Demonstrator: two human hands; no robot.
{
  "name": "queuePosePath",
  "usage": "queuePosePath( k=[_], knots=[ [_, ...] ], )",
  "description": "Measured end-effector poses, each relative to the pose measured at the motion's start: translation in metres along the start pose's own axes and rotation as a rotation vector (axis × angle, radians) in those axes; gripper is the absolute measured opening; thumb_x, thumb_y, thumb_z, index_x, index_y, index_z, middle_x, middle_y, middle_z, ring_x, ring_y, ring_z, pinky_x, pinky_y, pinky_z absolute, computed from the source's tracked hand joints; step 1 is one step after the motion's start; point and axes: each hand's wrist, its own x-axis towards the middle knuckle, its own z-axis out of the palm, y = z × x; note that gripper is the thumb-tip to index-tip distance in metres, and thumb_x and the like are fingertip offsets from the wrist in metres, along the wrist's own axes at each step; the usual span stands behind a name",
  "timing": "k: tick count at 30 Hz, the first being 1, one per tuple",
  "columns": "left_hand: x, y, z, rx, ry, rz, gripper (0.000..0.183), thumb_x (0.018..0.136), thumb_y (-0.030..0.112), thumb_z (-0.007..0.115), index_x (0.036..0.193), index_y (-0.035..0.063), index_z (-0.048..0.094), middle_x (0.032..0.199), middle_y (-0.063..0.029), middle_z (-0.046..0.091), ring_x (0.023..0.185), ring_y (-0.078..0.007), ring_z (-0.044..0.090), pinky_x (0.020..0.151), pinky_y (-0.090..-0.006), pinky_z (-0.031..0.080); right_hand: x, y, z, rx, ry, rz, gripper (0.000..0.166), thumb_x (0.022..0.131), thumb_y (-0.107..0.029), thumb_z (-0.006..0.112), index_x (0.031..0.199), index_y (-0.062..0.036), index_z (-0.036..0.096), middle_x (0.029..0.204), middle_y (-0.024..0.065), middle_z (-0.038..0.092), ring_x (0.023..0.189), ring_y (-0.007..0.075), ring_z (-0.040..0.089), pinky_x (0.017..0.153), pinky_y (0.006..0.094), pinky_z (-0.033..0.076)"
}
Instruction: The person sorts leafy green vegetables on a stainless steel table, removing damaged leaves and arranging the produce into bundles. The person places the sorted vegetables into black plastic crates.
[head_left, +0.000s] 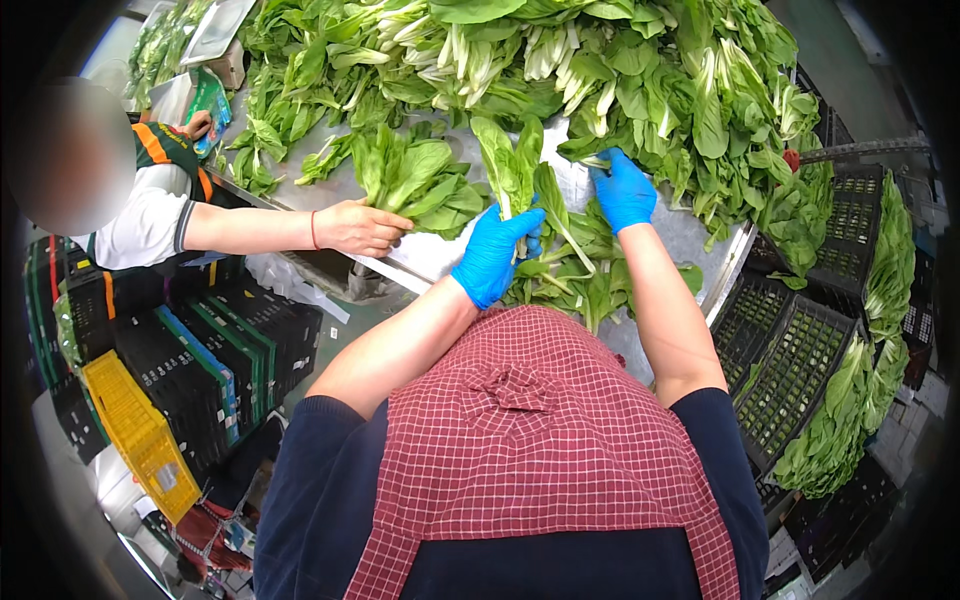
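Note:
My left hand (495, 251), in a blue glove, is closed around the pale stalks of a small upright bunch of leafy greens (504, 161). Leaves stand up above the fist. To the right, my right hand (625, 187), also gloved in blue, pinches the pale stem end of another leafy green (595, 160) at the edge of the large heap of greens (480, 64). Loose leaves and stalks (592, 285) lie on the metal table between and below both hands. One long pale stem (574, 244) slants down beside my left hand.
At the left, a co-worker's bare hand (367, 229) rests against a bundle of greens (416, 180) on the metal table (304, 161). Black crates (799, 367) with greens stand right. Stacked black crates (180, 360) and a yellow crate (139, 435) stand lower left.

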Motion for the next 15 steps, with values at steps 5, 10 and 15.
queuePosePath(
  k=[5,10,15],
  knots=[
    [0.002,-0.006,-0.003,-0.062,0.020,-0.007,0.022,0.090,0.018,0.063,0.110,0.0102,0.057,0.083,-0.0013,0.060,0.073,-0.0133,0.058,0.067,-0.0285,0.049,-0.025,0.006,-0.006,0.166,0.038,-0.041,0.021,0.084,-0.032,0.065,0.098,-0.0159,0.066,0.093,0.0103,0.068,0.084,0.0314,0.064,0.071,0.0385,0.051],
    [0.005,-0.009,0.004,-0.041,0.026,-0.043,0.023,0.090,0.019,0.064,0.110,0.0080,0.058,0.091,-0.0042,0.063,0.078,-0.0158,0.061,0.072,-0.0303,0.050,-0.087,0.015,-0.018,0.836,-0.001,0.061,0.018,0.085,-0.014,0.071,0.100,-0.0049,0.067,0.090,0.0049,0.069,0.079,0.0125,0.064,0.072,0.0267,0.051],
    [0.005,-0.016,0.016,-0.007,0.012,-0.050,0.025,0.090,0.018,0.064,0.111,0.0047,0.058,0.098,-0.0076,0.065,0.085,-0.0191,0.064,0.080,-0.0338,0.053,-0.126,-0.010,-0.022,1.177,0.035,0.223,0.017,0.082,-0.005,0.074,0.098,-0.0043,0.067,0.091,-0.0002,0.067,0.080,0.0068,0.059,0.072,0.0228,0.050]
  ],
)
